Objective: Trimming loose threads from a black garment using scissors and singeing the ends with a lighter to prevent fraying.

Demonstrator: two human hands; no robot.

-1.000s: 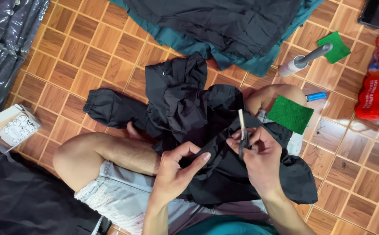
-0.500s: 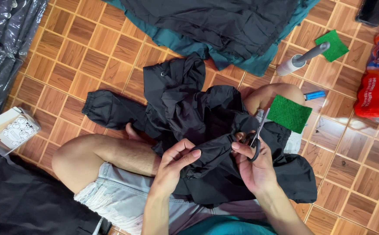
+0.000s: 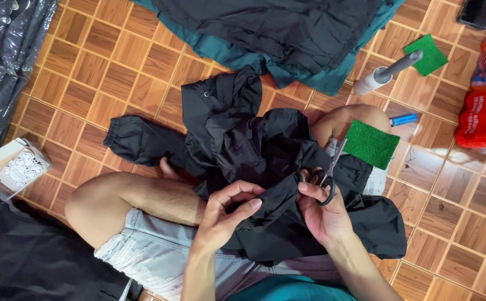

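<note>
Both hands grip: our left hand (image 3: 220, 214) pinches a fold of the black jacket (image 3: 265, 161) between thumb and fingers, and our right hand (image 3: 324, 214) closes on the same fold from the other side while holding scissors (image 3: 326, 173), fingers through the black loops, blades pointing up and away, pressed together as far as we can tell.

Largest to smallest:
- Parquet floor (image 3: 114, 72) under everything; we sit on it cross-legged in pale shorts (image 3: 153, 245).
- Dark pile of black and teal garments (image 3: 287, 39) at top, just beyond the jacket.
- Jacket lies bunched across our lap and right knee; one sleeve (image 3: 137, 142) stretches left onto the floor, the hood part points up toward the pile.
- Black cloth (image 3: 25, 256) at bottom left; bagged dark garments (image 3: 3, 67) along the left edge.
- Red and blue plastic bags (image 3: 485, 106) at the right edge.
- Green pad (image 3: 371, 145) just beside our right knee, touching the jacket's edge; a second, smaller green pad (image 3: 435, 53) sits farther up right.
- Small clear packet with a printed card (image 3: 17, 164) at left, well apart from the hands.
- Lint roller (image 3: 385, 72) lies by the smaller pad.
- Blue lighter (image 3: 403, 119) lies between roller and nearer pad.
</note>
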